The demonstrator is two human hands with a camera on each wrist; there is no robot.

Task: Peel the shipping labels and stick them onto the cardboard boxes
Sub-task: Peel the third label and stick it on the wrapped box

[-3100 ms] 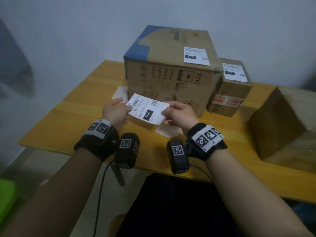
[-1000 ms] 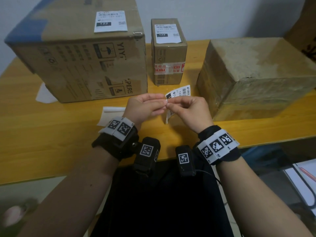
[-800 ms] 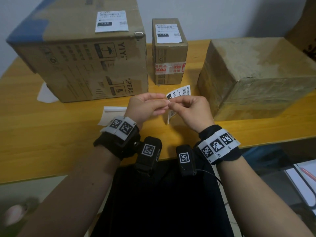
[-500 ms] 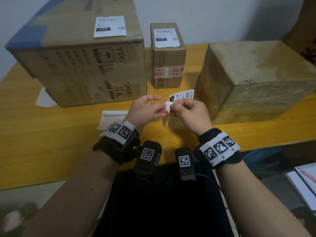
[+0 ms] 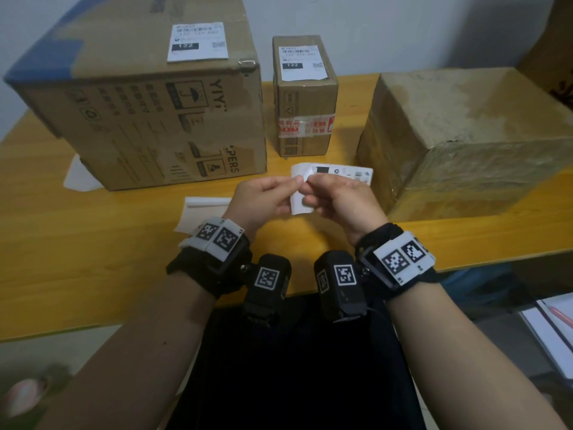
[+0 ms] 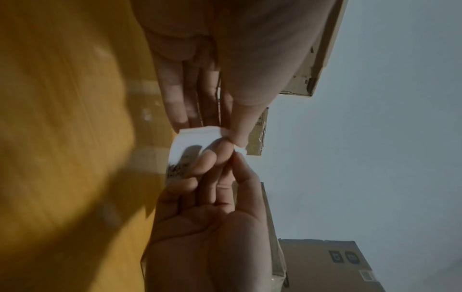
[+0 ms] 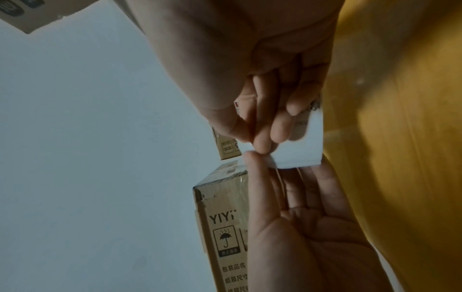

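A white shipping label [image 5: 341,173] is held above the wooden table [image 5: 93,259], its printed face up. My left hand [image 5: 296,182] pinches a lifted white corner at its left end. My right hand [image 5: 310,189] pinches the label beside that corner. The left wrist view shows the label [image 6: 192,142] curling between both hands' fingertips, and the right wrist view shows its blank side [image 7: 300,150]. The large cardboard box [image 5: 139,119] and the small box [image 5: 305,119] each carry a label on top. The box on the right [image 5: 465,135] has a bare top.
Two blank white backing sheets lie on the table, one [image 5: 201,212] by my left wrist and one [image 5: 77,178] against the large box. Another box corner [image 5: 558,41] shows at the far right. Papers and a pen [image 5: 555,324] sit below the table edge.
The label has turned from nearly upright to flat with its print up. A white corner at its left end has come away between my fingertips. Both hands stay close together.
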